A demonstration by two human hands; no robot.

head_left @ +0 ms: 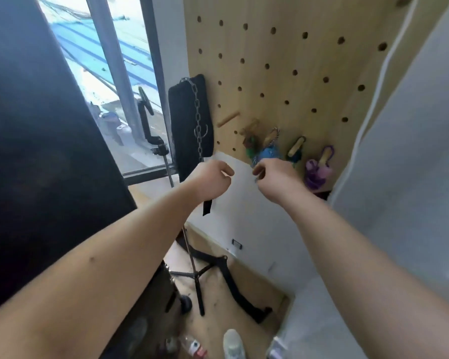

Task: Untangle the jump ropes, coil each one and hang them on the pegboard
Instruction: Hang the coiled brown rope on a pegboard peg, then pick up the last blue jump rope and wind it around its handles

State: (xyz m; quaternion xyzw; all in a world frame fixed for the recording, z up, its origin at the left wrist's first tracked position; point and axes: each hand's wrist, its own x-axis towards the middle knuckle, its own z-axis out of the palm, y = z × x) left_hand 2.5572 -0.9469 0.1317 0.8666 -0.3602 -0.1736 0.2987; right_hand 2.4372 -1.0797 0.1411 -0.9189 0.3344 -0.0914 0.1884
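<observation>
1. Narrow room before the pegboard (296, 73): dark panel (36, 151) close on the left, pale surface (405, 190) close on the right, tripod (198, 281) on the floor below.
2. Black bag (184, 125) with a chain (198, 117) hanging at the board's left edge; content hidden.
3. Four coiled ropes on pegs near the board's lower edge: green-brown coil (249, 147), blue coil (269, 152), dark coil (295, 154), purple coil (315, 171). One bare peg (227, 119) up-left of them.
4. Left hand (213, 178) with fingers curled, black strap (207, 207) just under the wrist; impossible to tell if gripped.
5. Right hand (276, 174) just below the blue coil, fingers curled, something small and grey at the fingertips; blurred, grip impossible to tell.
</observation>
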